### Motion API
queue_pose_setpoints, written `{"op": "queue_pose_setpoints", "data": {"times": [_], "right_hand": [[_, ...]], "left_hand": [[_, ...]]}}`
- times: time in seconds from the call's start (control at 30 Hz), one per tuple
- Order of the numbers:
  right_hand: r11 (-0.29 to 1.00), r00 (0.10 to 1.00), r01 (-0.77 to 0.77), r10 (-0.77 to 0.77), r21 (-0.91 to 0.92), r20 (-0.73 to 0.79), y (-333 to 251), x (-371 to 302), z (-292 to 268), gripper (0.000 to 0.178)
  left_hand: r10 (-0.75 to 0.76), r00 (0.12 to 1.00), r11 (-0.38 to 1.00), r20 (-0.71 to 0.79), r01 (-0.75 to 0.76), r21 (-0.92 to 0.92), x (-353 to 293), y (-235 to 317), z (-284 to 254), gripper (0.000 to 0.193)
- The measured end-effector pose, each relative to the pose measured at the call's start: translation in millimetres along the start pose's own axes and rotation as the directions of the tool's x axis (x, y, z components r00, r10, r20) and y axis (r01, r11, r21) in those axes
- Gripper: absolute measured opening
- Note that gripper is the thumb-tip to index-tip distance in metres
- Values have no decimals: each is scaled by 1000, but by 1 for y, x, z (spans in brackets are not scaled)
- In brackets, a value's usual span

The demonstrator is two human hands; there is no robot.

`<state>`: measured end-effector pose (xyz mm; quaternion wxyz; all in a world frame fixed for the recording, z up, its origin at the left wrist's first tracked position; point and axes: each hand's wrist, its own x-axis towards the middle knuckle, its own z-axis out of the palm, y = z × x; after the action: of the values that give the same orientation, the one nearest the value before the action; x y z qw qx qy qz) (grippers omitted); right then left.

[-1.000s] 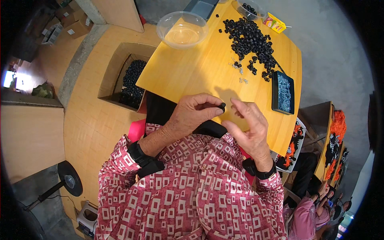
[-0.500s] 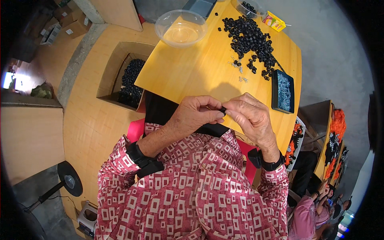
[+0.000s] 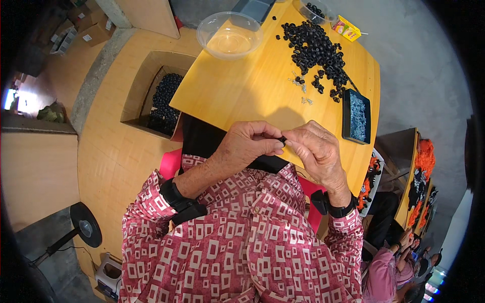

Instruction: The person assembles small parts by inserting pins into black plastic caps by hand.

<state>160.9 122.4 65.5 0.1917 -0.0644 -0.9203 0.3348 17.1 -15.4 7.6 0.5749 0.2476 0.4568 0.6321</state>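
Near the table's front edge, my left hand (image 3: 247, 145) pinches a small black ring-like part (image 3: 282, 141) between thumb and fingertips. My right hand (image 3: 319, 154) meets it there, its thumb and forefinger pressed together at the part's right side. Whatever sits between the right fingertips is hidden. Beyond my hands, a large heap of small black parts (image 3: 310, 48) covers the right side of the yellow table (image 3: 237, 96). Several tiny silvery pieces (image 3: 306, 101) lie just in front of the heap. At the table's right edge stands a black tray (image 3: 346, 129) full of small clear-bluish pieces.
A clear plastic bowl (image 3: 229, 36) sits at the far left of the table, and a yellow packet (image 3: 346, 29) at the far right. Left of the table, a cardboard box (image 3: 132, 101) holds dark parts. A fan (image 3: 86, 224) stands lower left; other people sit at lower right.
Both hands keep nearly the same place, fingertips together at the black part. My right fingers have shifted very slightly; the rest of the table looks unchanged.
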Motion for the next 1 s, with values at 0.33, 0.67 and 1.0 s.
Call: {"op": "queue_pose_setpoints", "data": {"times": [0.33,0.67,1.0], "right_hand": [[992,993,-107,110,66,-45,-4,-16,14,30],[943,997,65,-74,-327,-15,0,-11,8,52],[854,965,238,-260,-463,17,4,-12,14,39]], "left_hand": [[-11,1000,1000,18,12,-13,2,-4,-4,19],[-20,1000,1000,7,19,17,3,-4,-6,19],[5,1000,989,-1,-5,146,3,-9,-7,18]]}}
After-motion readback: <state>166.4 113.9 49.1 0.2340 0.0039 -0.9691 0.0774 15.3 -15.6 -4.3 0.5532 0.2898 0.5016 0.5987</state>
